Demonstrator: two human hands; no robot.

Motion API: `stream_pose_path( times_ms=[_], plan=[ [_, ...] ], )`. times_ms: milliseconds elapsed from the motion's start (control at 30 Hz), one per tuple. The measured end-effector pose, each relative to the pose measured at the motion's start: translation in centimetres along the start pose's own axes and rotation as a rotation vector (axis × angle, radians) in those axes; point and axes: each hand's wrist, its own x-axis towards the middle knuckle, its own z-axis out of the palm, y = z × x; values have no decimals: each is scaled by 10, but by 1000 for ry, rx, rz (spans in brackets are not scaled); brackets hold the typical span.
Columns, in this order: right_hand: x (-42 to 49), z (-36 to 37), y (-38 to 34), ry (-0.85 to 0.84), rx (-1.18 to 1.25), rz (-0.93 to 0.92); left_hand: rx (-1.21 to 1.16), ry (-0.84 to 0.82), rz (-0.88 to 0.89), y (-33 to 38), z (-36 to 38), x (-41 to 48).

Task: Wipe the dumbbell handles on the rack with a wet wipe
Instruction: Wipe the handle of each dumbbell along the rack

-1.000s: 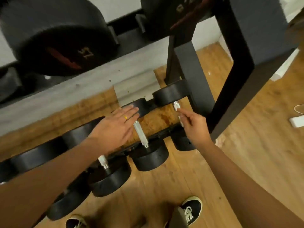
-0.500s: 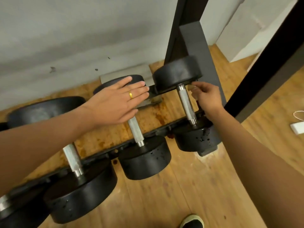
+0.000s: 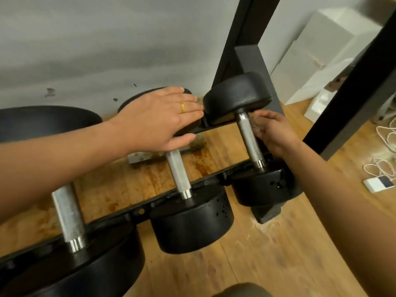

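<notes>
We are looking down on the bottom tier of the rack (image 3: pixel 150 207), where three dumbbells are lying side by side with their knurled steel handles pointing away from us toward the grey wall (image 3: pixel 107 39). The left hand (image 3: pixel 162 118) is lying flat on the far head of the middle dumbbell (image 3: pixel 190 221), fingers straight and together, and a gold ring (image 3: pixel 182 108) is showing on one finger. The thumb is reaching down beside the top of the middle handle (image 3: pixel 179 174), and the fingertips are ending just beside the far head of the right dumbbell (image 3: pixel 235 95). Over on the other side, the right hand (image 3: pixel 272 131) is coming in from the right, its fingers curling round a crumpled wet wipe (image 3: pixel 256 123). It is pressing that wipe against the right side of the right handle (image 3: pixel 249 140), up near the far head. So the wipe is sitting between the right hand and the bar, well apart from the left handle (image 3: pixel 67 213), which is partly passing under the left forearm. Blur is making the wipe's edges hard to read. Beyond the rack, white cables (image 3: pixel 383 168) and a small white device (image 3: pixel 378 184) are lying on the wooden floor (image 3: pixel 278 254).
</notes>
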Motion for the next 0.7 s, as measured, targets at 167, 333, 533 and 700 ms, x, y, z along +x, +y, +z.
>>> stream_pose_path(
  times_ms=[167,333,533,700],
  plan=[
    [0,-5,1,-5,-36,18,23,10,10,0,3,-1],
    [6,-9,8,20,-78,22,23,-10,3,2,2,-1],
    [-4,-3,6,29,-85,14,16,-84,-68,15,-8,-1],
    [-3,-3,2,39,-117,-46,70,-66,-86,15,-12,-1]
  ],
)
